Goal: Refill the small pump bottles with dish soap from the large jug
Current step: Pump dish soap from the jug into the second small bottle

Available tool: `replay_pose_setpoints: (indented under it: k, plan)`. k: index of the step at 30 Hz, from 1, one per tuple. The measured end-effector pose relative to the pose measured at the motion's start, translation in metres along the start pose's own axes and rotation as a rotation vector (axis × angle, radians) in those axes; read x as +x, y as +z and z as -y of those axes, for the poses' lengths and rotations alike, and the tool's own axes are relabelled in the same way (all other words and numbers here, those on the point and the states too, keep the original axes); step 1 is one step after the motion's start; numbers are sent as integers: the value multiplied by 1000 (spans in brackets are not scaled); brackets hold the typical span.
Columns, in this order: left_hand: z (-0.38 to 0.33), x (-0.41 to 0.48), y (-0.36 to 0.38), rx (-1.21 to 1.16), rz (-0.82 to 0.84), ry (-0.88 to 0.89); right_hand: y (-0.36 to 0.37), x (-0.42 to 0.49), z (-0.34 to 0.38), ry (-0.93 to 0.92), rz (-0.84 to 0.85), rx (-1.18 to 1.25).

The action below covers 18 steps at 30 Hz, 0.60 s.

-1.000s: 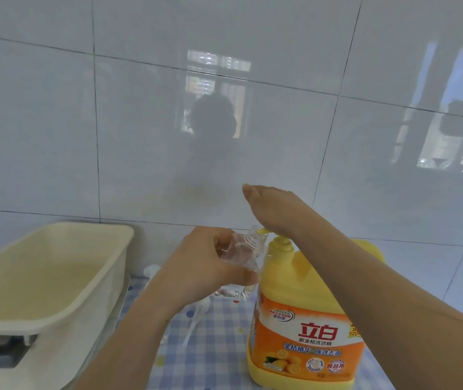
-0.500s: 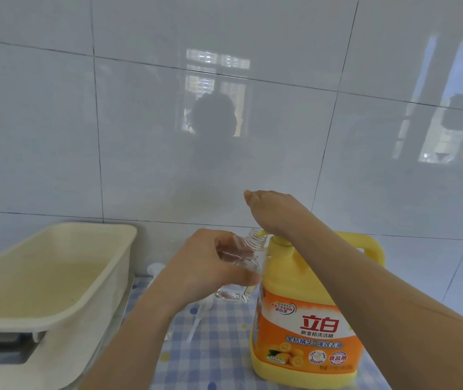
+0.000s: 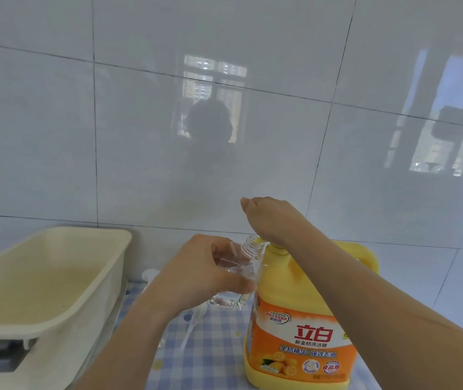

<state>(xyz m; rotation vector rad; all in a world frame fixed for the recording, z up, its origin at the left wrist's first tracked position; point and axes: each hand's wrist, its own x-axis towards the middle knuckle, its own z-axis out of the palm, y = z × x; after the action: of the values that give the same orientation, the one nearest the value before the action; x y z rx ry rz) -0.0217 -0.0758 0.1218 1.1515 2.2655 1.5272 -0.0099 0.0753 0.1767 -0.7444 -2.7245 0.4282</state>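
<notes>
Curled round the small clear bottle (image 3: 236, 266), the left hand (image 3: 205, 274) holds it just left of centre in the frame, lifted off the checked cloth (image 3: 210, 350) and tilted so its open threaded neck meets the yellow spout (image 3: 260, 241) of the large jug (image 3: 300, 333). The jug stands upright on the cloth at lower right of centre. The right hand (image 3: 274, 220) rests on top of the jug's pump head, wrist bent and forearm running down to the lower right corner. Its fingers are on the far side, so I cannot tell whether they lie flat or curl round the pump. By my reading the filling is at an early stage. The bottle's cap is off and its mouth is lined up with the spout, but the walls look clear and I can make out little or no soap inside. Pumping it full and refitting its top are left to do. A white pump piece (image 3: 194, 319) lies on the cloth below the left hand and may be that top. No other small bottle is in view. A cream basin (image 3: 120, 249) sits at lower left.
</notes>
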Motion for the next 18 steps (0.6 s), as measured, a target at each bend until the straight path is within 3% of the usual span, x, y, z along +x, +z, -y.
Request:
replay_pose_setpoints:
  k: [18]
  plan:
    - [-4,1,0,-113,-38,52,-32,3,11,-25,-110,9]
